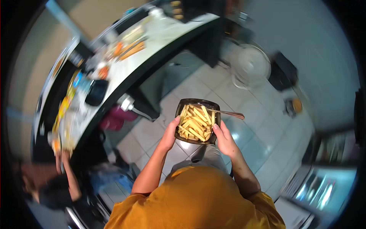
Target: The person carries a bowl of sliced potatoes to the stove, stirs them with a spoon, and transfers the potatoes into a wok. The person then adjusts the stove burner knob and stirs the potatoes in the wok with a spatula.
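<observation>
A dark square bowl filled with pale yellow fries is held up in front of my body, over the tiled floor. My left hand grips its left side, thumb near the rim. On the right side, my right hand holds the bowl too, with its thumb by the rim. A metal utensil rests in the bowl, its handle sticking out to the right above my right hand. The fingers under the bowl are hidden.
Along the left curves a counter bearing a black tray, packets and a wooden board. A person reaches onto its lower end. A round white fan-like object stands upper right; a lit glass-fronted cabinet is lower right.
</observation>
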Available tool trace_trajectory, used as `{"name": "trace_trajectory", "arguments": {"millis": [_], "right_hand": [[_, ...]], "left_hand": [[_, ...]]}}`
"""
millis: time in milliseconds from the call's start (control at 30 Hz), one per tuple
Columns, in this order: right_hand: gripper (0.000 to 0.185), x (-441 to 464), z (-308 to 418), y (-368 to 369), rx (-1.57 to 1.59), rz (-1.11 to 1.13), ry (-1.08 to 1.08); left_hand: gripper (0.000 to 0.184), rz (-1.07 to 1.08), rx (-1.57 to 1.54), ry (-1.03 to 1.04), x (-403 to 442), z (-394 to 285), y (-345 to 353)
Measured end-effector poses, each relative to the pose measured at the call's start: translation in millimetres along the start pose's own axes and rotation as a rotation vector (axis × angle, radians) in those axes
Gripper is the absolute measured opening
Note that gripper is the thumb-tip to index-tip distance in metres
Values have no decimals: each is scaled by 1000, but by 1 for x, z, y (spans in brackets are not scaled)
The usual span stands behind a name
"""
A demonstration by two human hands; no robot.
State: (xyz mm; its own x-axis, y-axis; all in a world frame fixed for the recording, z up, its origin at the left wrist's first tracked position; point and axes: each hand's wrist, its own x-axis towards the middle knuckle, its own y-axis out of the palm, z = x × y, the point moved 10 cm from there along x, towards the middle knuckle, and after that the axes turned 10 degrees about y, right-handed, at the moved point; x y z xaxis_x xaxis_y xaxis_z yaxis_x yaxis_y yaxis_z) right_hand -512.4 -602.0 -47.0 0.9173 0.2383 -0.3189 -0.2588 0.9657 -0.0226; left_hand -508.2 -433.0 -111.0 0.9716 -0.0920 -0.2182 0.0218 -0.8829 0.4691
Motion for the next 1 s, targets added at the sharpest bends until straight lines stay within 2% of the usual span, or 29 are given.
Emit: {"name": "trace_trajectory", "arguments": {"millis": [100, 167, 300, 367, 400, 500, 600, 633, 667, 833, 867, 900, 1000], "right_hand": [[42, -68, -14, -34, 54, -270, -25], [42, -92, -7, -59, 117, -353, 31], [44, -211, -38, -96, 152, -722, 80], [46, -272, -48, -103, 215, -883, 47], [47, -277, -56, -143, 269, -939, 139], [48, -416, -85, -145, 334, -1223, 104], [45, -542, -91, -130, 426, -1481, -2], [45, -463, -56, -142, 475, -1516, 108], [42, -480, -52, -124, 497, -1623, 83], [25, -638, -46, -54, 608, -2042, 49], [20, -614, -43, -58, 588, -2109, 175], [16, -637, -35, -40, 575, -2202, 279], [16, -714, -13, 9, 823, -2450, 315]], "left_hand": [[53, 182, 27, -112, -4, 47, 36], [53, 314, 31, -227, 1, 47, 87], [53, 620, 116, -338, -55, 84, 174], [52, 703, 134, -415, -84, 108, 209], [53, 749, 124, -474, -69, 131, 248], [58, 1004, 167, -541, -165, 174, 325], [57, 1252, 182, -588, -265, 200, 389], [56, 1247, 159, -700, -184, 178, 385], [55, 1288, 168, -725, -198, 178, 388], [54, 1520, 200, -918, -356, 175, 470], [54, 1522, 233, -980, -328, 186, 471], [53, 1564, 276, -1032, -357, 186, 482], [53, 1719, 351, -1164, -471, 185, 517]]}}
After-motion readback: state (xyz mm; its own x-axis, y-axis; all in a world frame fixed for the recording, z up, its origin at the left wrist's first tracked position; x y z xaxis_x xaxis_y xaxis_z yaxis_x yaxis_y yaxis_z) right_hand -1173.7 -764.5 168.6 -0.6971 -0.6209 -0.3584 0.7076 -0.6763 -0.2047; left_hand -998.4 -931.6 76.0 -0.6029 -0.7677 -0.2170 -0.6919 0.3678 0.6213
